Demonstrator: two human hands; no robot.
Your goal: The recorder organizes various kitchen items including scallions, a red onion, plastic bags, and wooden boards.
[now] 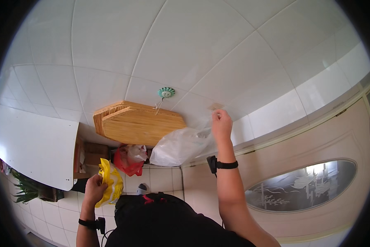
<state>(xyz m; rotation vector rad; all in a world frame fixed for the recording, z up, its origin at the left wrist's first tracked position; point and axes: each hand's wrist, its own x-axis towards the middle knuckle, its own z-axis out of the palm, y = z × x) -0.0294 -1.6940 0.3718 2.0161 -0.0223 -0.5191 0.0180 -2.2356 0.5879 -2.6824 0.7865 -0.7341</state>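
Note:
My left hand point(95, 189) grips a yellow plastic bag point(112, 182), which hangs crumpled beside my legs. Up at the tiled wall, my right hand point(222, 123) has its fingers pinched together at the top of a translucent white plastic bag point(180, 145). Just beyond those fingertips, a brownish patch point(215, 106) is stuck to the tile. My hand hides whether the bag also hangs from something there. The white bag droops to the left, partly overlapping a wooden board.
Two wooden boards point(141, 123) lean against the wall below a green flower-shaped hook point(166, 92) with string. Beneath them is a red plastic bag point(129, 160). A white tabletop point(33, 145) and a potted plant point(30, 186) stand left; a door with an oval glass pane point(302, 185) is right.

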